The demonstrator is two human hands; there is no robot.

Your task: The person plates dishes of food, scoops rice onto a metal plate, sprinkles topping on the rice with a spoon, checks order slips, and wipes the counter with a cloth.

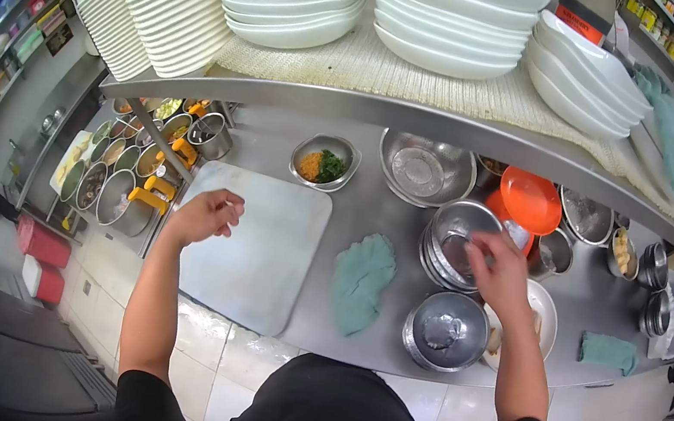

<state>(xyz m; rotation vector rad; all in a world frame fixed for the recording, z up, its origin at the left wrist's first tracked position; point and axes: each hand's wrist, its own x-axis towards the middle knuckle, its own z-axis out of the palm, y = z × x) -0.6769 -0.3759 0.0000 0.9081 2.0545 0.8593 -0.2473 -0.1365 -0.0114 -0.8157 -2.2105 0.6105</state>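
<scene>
My left hand point(209, 218) hovers over the left part of a white cutting board point(258, 268), fingers loosely curled and apart, with nothing in them. Over the right edge of a stack of metal bowls point(440, 248) is my right hand point(499, 265); its fingers are bent together, and whether they pinch the rim or anything small is hidden. Nearer to me stands another stack of metal bowls point(445, 331). A white plate point(546, 307) with food lies partly under my right forearm. A green cloth point(362, 284) lies crumpled between board and bowls.
Overhead, a metal shelf point(386, 113) bears stacked white dishes point(453, 19). Behind the board is a bowl of orange and green food point(324, 165), with a large steel bowl point(426, 170) and orange bowls point(530, 200) farther right. Metal containers point(125, 201) stand left; a folded cloth point(608, 352) lies right.
</scene>
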